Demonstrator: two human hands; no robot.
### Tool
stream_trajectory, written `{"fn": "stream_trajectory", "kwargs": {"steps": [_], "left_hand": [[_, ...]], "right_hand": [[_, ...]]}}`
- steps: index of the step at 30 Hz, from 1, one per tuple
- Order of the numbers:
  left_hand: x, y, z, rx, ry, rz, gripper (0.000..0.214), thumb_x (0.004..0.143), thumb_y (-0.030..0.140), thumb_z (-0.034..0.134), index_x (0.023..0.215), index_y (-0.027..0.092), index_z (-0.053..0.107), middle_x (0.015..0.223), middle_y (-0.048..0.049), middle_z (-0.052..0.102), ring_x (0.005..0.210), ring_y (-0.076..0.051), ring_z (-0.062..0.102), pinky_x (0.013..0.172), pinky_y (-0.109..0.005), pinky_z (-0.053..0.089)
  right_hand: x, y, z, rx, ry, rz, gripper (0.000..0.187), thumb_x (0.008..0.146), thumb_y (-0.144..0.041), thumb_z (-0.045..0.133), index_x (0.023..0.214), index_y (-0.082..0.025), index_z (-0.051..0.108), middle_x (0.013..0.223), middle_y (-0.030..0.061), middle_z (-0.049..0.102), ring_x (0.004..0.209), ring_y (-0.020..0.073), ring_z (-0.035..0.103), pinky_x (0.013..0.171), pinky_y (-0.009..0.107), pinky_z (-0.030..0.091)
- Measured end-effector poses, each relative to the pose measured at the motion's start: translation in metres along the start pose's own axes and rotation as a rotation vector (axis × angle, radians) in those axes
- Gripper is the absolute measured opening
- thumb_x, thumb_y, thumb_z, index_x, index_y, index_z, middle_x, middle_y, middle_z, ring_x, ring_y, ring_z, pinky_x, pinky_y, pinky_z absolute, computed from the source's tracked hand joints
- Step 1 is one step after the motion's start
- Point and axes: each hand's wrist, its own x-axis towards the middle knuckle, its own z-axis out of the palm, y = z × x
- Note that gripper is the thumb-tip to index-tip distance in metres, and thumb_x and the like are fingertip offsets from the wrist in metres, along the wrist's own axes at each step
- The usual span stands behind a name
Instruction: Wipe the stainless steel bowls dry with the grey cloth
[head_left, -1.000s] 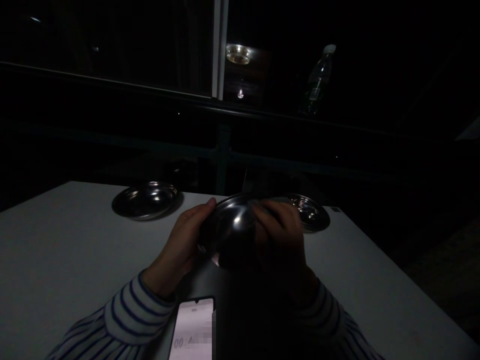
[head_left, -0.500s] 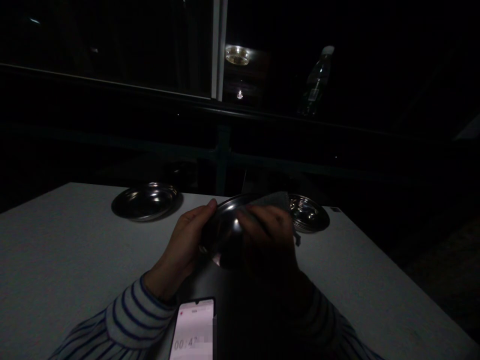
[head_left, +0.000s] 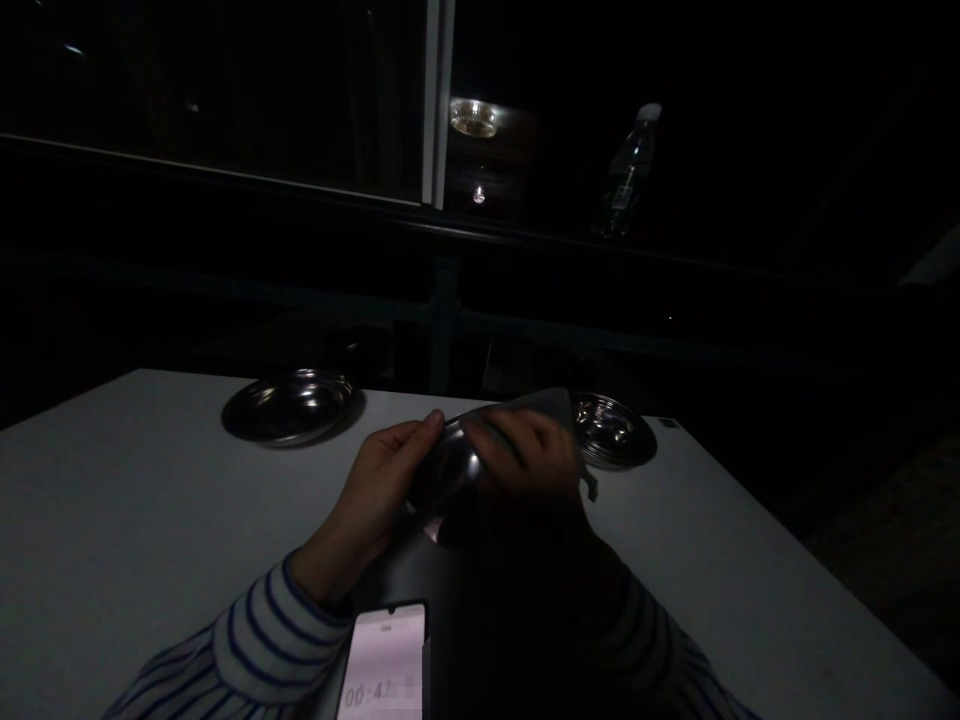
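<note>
My left hand [head_left: 382, 485] grips the left rim of a shiny metal plate [head_left: 448, 480], thumb on top, holding it tilted above the table. A grey cloth [head_left: 551, 403] is in my right hand [head_left: 529, 460], whose fingers press it onto the plate's upper right part. One corner of the cloth dangles beside that hand. Deep shadow hides the plate's lower right side and most of my right palm.
A metal plate [head_left: 292, 407] lies at the table's far left, and stacked metal plates [head_left: 615, 430] sit at the far right. A lit phone [head_left: 384, 660] lies on the white table [head_left: 172, 520] near me. Beyond, a plastic bottle [head_left: 630, 175] stands by the dark window.
My right hand and the cloth have shifted slightly left along the plate's upper edge. My left hand keeps its hold on the rim. The view has tipped up a little.
</note>
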Motion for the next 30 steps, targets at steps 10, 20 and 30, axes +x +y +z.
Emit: {"fn": "stream_trajectory", "kwargs": {"steps": [10, 20, 30], "left_hand": [[-0.004, 0.006, -0.002, -0.071, 0.006, -0.023, 0.031, 0.070, 0.044, 0.060, 0.059, 0.014, 0.059, 0.048, 0.0024, 0.057, 0.042, -0.008, 0.050, 0.040, -0.018, 0.034], [-0.005, 0.005, 0.004, -0.332, 0.029, -0.235, 0.015, 0.072, 0.026, 0.059, 0.067, 0.012, 0.061, 0.053, 0.0000, 0.059, 0.045, -0.009, 0.053, 0.046, -0.020, 0.041], [-0.007, -0.004, 0.006, -0.234, -0.066, -0.165, 0.021, 0.073, 0.033, 0.060, 0.066, 0.012, 0.061, 0.054, -0.0006, 0.061, 0.048, -0.011, 0.056, 0.046, -0.020, 0.041]], "right_hand": [[0.000, 0.020, -0.003, 0.092, 0.027, 0.176, 0.040, 0.084, -0.016, 0.031, 0.119, -0.013, 0.049, 0.115, 0.0107, 0.050, 0.105, 0.0215, 0.043, 0.087, 0.039, 0.039], [-0.016, -0.037, 0.024, 0.073, -0.091, -0.259, 0.034, 0.082, -0.025, 0.037, 0.110, -0.012, 0.052, 0.111, 0.0045, 0.058, 0.110, 0.0183, 0.041, 0.099, 0.037, 0.027], [0.004, -0.007, 0.002, 0.093, -0.131, -0.154, 0.034, 0.084, -0.034, 0.041, 0.111, -0.018, 0.054, 0.113, 0.0060, 0.057, 0.103, 0.0221, 0.046, 0.085, 0.038, 0.037]]}}
